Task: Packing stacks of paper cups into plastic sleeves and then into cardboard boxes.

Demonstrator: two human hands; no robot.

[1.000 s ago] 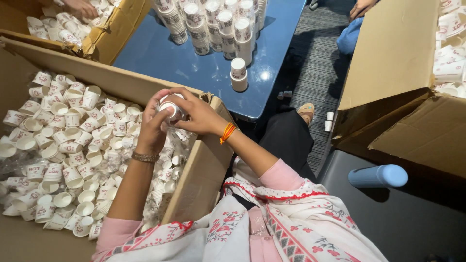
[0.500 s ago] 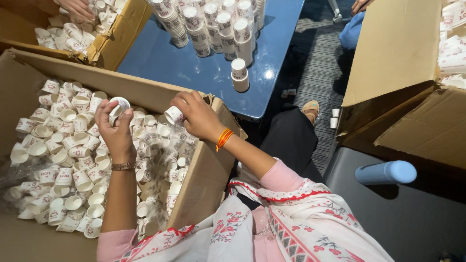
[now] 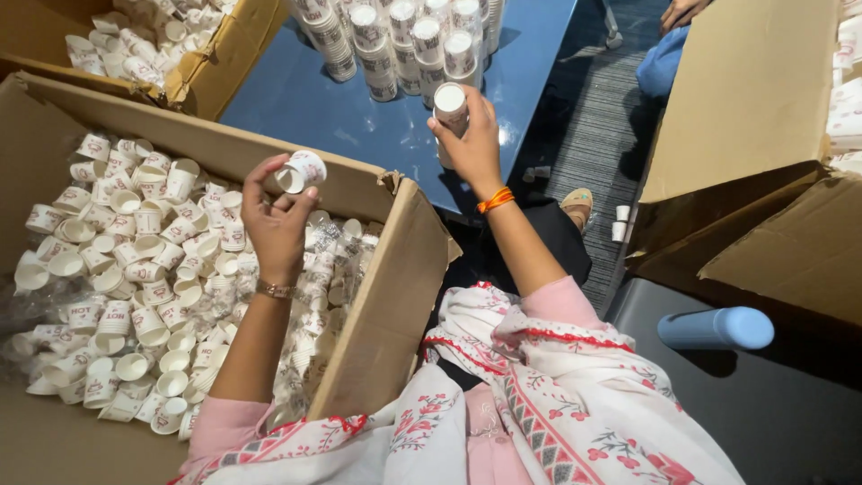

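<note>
Hands divide the work: left hand [image 3: 274,220] fingers pinch a loose paper cup [image 3: 301,171] above the carton [image 3: 395,296], right hand [image 3: 471,144] fingers grip a cup stack [image 3: 450,106] over the blue surface [image 3: 305,108].

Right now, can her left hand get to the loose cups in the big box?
Probably yes. The left hand hovers right over the loose cups in the open box, with nothing between them, though it already holds one cup.
</note>
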